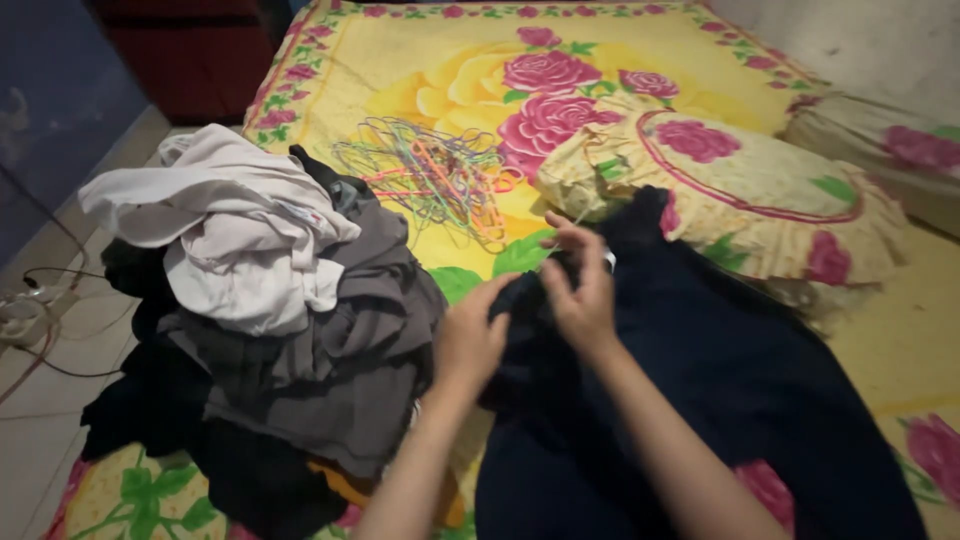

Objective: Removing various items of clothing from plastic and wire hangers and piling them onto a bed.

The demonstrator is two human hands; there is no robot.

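Both hands, left hand (468, 338) and right hand (582, 290), pinch the dark navy cloth garment (690, 400) near its top edge; it's just right of the heaped laundry pile (280, 330); open yellow floral bedspread (420, 60) beyond.

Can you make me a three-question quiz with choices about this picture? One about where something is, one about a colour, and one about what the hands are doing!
1. Where does the bundle of wire hangers lie?
A. on the floor
B. on the flowered bedspread, beyond the clothes pile
C. on top of the pillow

2. What colour is the garment on top of the clothes pile?
A. white
B. red
C. green

3. What are the two hands doing?
A. resting flat and empty
B. both gripping the dark garment
C. holding a hanger

Answers:
1 B, the hangers rest on the yellow spread past the pile.
2 A, the white garment tops the heap.
3 B, the left hand and right hand pinch the dark cloth at its upper edge.
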